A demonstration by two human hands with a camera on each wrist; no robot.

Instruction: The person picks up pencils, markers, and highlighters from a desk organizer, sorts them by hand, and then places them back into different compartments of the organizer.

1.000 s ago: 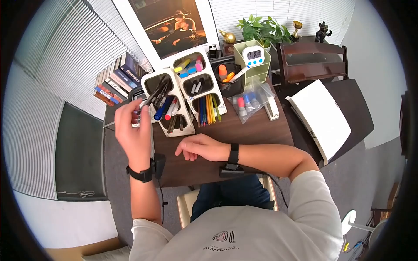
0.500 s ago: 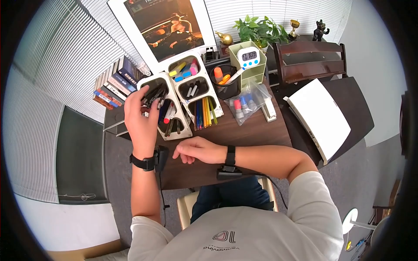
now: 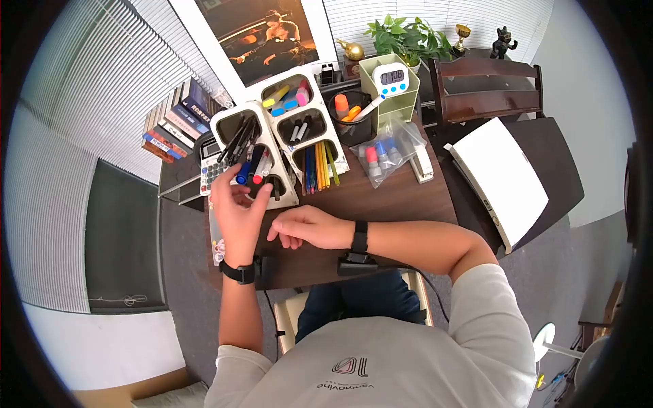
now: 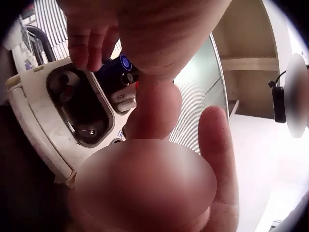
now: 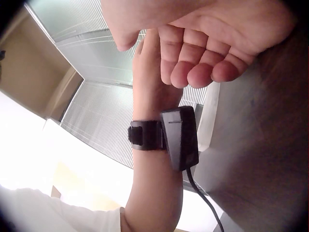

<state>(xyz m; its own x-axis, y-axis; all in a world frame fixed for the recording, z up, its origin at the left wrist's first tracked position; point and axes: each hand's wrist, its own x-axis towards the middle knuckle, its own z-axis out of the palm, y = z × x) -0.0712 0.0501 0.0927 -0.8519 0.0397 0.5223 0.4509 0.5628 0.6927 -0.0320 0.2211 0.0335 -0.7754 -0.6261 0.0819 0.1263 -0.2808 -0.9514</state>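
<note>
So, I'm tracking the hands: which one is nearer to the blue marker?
The left hand: its fingers are right beside the blue marker in the organizer. The right hand, loosely curled over the desk in front of the organizer, is farther.

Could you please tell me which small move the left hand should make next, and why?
Probably the left hand should gently pinch the thick blue marker between thumb and index finger. The marker's end shows in the white pen organizer, close to the index fingertip, while thumb and index finger are spread apart and seem to hold nothing.
</note>
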